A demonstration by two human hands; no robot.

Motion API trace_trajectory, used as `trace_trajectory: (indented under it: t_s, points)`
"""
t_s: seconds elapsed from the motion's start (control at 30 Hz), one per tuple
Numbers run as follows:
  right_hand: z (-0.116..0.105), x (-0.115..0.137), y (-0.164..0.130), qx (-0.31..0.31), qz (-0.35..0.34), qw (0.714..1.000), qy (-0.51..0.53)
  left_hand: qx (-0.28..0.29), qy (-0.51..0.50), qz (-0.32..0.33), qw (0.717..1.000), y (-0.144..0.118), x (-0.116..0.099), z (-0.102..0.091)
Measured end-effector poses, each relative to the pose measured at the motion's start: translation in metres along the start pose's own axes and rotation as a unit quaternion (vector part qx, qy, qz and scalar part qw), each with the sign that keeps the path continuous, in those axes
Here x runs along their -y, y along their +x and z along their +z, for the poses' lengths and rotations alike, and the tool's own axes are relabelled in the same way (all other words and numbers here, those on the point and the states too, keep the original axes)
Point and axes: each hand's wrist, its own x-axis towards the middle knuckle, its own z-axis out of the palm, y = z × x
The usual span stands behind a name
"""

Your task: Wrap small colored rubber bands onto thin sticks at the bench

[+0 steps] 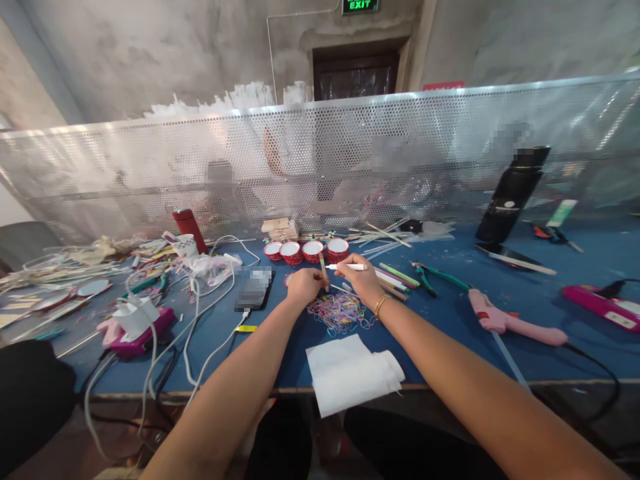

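Note:
My left hand [305, 288] is closed around a thin flat wooden stick [323, 268], held upright with a greenish tint near its top. From the right, my right hand [364, 281] grips a white marker pen [353, 267], its tip pointing left at the stick. Just below both hands lies a loose pile of colourful rubber bands [341, 313]. Behind them stand several small red drums with white tops [313, 251] in a row. Beside my right hand are several coloured markers [395, 275]. A folded white cloth or paper [354, 373] hangs over the table's front edge.
At left are a phone [254, 289], white cables, a magenta power strip [140, 333] and a red bottle [190, 230]. To the right lie green-handled pliers [440, 275], a pink glue gun [515, 323] and a black bottle [513, 193]. A perforated metal screen [290, 160] runs behind the table.

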Motion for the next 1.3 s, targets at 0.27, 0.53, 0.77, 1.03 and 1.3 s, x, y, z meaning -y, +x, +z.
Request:
trace_trajectory:
  t_s: [0.27,0.53,0.77,1.03,1.3]
  points:
    - [0.0023,-0.0007,0.0,0.006,0.001,1.0,-0.004,0.007,-0.009,0.001,1.0,0.0004,0.001,0.0006]
    - [-0.0002,-0.004,0.0017,-0.013,0.008,1.0,-0.001,-0.002,-0.022,-0.003,1.0,0.0002,0.0009,0.0013]
    - [0.001,-0.0023,0.0013,-0.007,0.011,1.0,-0.002,-0.002,-0.02,0.001,1.0,0.0002,0.0006,0.0013]
    - [0.0011,-0.0047,0.0019,0.01,0.001,1.0,-0.002,0.002,-0.01,-0.013,1.0,0.0003,-0.0009,0.001]
    - [0.0004,-0.0052,0.0021,-0.011,0.018,1.0,0.008,-0.005,-0.016,-0.001,1.0,-0.0002,0.0004,0.0013]
